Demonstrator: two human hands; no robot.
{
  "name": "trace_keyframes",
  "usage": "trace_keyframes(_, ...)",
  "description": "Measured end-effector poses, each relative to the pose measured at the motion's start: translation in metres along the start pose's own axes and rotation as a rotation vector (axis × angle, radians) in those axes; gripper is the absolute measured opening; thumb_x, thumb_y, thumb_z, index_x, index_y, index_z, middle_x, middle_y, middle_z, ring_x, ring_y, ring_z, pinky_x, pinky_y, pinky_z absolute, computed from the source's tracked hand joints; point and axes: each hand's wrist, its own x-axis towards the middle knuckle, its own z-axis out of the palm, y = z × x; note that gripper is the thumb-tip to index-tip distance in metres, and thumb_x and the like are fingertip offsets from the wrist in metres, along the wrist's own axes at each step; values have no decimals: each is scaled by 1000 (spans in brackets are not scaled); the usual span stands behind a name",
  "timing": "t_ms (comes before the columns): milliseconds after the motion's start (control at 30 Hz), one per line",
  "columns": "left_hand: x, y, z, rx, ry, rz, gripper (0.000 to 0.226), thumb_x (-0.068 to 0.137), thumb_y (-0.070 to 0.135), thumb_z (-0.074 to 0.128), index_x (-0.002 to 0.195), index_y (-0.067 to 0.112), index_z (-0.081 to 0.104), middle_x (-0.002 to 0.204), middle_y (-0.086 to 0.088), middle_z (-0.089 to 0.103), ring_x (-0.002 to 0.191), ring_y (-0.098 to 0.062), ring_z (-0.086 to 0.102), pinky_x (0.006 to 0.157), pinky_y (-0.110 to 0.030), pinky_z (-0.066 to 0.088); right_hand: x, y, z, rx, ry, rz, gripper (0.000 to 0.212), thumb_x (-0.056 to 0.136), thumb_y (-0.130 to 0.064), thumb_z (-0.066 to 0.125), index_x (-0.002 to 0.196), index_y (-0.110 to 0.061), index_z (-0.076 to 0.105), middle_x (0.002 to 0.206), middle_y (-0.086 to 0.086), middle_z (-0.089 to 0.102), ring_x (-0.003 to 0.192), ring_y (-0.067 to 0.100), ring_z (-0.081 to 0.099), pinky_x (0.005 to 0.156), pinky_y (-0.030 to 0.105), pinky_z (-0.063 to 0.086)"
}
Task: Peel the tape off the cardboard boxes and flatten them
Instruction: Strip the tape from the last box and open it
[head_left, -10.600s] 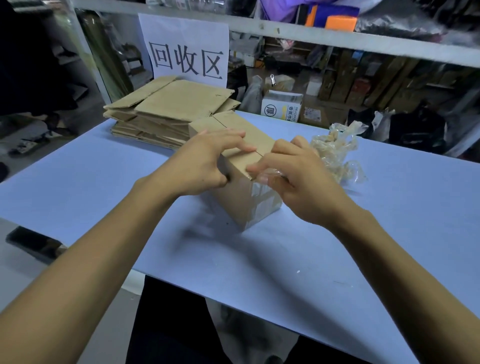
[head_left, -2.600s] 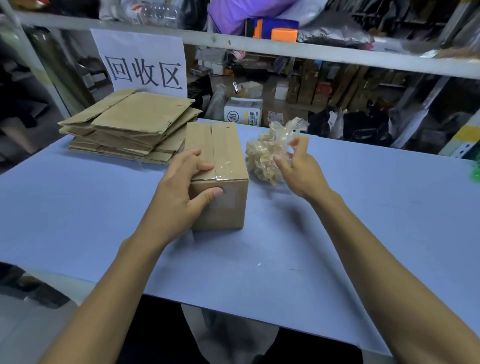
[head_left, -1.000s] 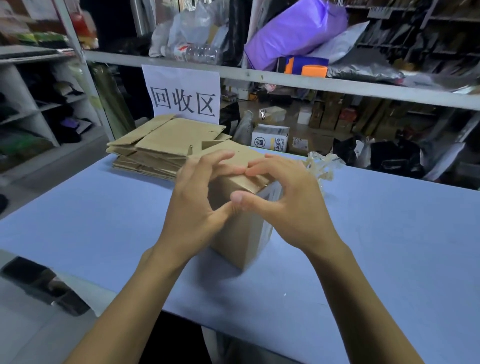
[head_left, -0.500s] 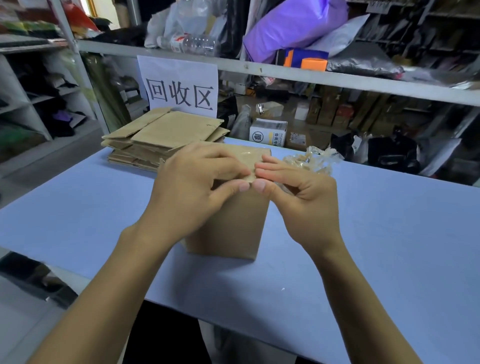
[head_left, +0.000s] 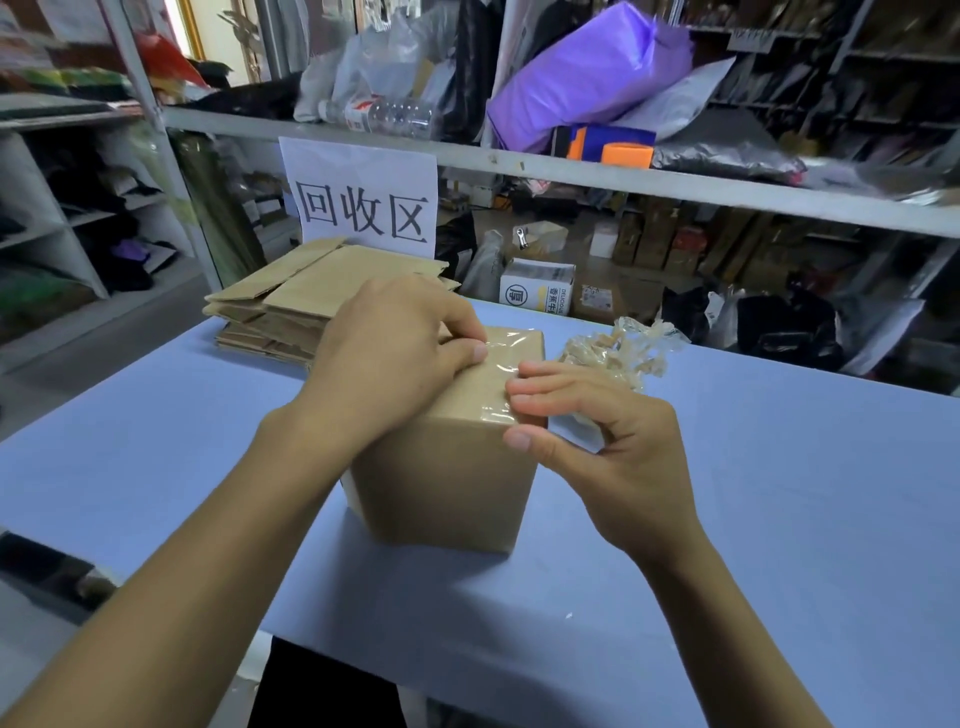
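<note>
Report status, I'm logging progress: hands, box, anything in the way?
Left hand pressing box top. Right hand picking at tape edge. Box upright, taped. Nothing blocking.

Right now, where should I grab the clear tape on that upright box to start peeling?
Take the clear tape at its end near the top right edge of the cardboard box, coming from the right, where the right hand already has fingertips on it. The left hand presses the top, steadying the box.
</note>
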Motion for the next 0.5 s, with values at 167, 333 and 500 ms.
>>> trace_keyframes(167, 7, 10, 3, 27, 9, -44, 5, 81, 30, 75, 77, 30, 73, 74, 17, 60, 76, -5, 54, 69, -31, 44, 2, 0, -3, 4, -31, 4, 17, 81, -21, 79, 91, -7, 78, 101, -1, 76, 109, 14, 68, 95, 33, 52)
trace_keyframes(333, 13, 17, 10, 149, -25, -33, 5, 89, 27, 68, 85, 24, 71, 98, 3, 54, 94, -18, 52, 83, -39, 47, 34, 2, -14, -35, 19, 112, 14, 90, -16, 69, 103, -19, 73, 120, -1, 64, 114, 3, 59, 79, 11, 48)
trace_keyframes(500, 16, 16, 19, 135, -7, -36, 8, 90, 21, 65, 83, 20, 67, 99, 2, 54, 92, -17, 52, 79, -29, 38, 79, 24, -19, -142, -345, 394, 22, 93, -19, 65, 110, -29, 74, 116, -16, 69, 113, 0, 60, 102, 33, 48)
